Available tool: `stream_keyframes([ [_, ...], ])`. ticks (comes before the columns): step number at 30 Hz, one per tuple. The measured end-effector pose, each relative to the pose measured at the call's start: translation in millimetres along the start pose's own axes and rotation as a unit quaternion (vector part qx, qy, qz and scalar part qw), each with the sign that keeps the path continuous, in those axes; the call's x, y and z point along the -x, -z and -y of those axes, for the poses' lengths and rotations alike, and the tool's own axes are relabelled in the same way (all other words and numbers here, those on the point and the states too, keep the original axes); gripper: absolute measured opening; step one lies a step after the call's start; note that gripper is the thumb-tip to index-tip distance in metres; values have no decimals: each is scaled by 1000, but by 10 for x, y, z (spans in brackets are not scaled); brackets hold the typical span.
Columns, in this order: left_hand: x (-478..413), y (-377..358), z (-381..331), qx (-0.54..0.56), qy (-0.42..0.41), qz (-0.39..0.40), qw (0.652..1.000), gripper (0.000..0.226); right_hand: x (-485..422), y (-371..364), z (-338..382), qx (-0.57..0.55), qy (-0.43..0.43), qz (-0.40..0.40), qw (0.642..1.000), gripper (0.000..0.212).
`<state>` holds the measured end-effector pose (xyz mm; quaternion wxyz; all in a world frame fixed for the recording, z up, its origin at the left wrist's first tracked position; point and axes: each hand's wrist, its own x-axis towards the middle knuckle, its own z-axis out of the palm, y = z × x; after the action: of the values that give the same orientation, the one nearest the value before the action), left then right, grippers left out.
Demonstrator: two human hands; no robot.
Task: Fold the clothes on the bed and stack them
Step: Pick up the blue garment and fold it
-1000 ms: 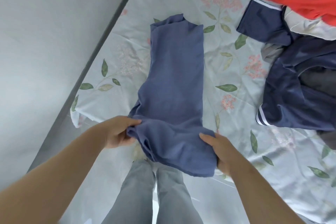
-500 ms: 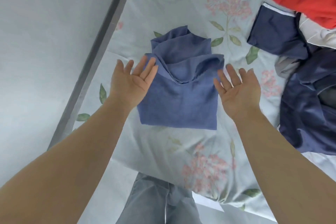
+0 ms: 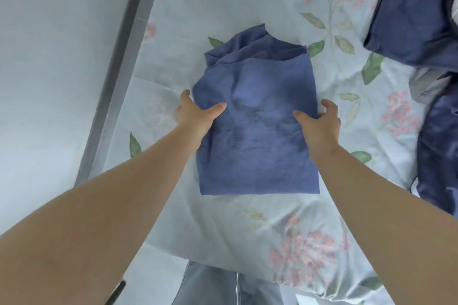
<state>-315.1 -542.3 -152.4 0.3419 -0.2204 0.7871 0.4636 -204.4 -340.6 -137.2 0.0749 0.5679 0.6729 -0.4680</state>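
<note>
Blue garment (image 3: 255, 131) lies folded on bed (image 3: 223, 225). We brought left hand (image 3: 195, 112), right hand (image 3: 319, 121) from spread hover onto 9, 3 o'clock edges; grips pinch cloth, likely for stacking.

I'm dropping both open palms down: left hand (image 3: 195, 112) and right hand (image 3: 319, 122) are now pinching the side edges of the blue garment (image 3: 255, 136), thumbs on top; its folded-over layer is lying flatter, mid-frame.

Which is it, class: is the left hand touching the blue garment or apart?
Touching. Head view: the left hand lays its thumb on the blue garment at its side edge.
</note>
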Motion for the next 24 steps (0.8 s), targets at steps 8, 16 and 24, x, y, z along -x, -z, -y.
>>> stream_keyframes([
  [8,-102,88,-463,32,-112,-9,993,20,-299,-84,424,-56,113,-59,990,29],
  [16,-32,72,-319,77,-51,-7,996,74,-264,-22,341,-78,41,-9,996,64],
  [24,212,-43,77,16,-1,43,999,34,-1,54,-250,36,15,63,997,19],
])
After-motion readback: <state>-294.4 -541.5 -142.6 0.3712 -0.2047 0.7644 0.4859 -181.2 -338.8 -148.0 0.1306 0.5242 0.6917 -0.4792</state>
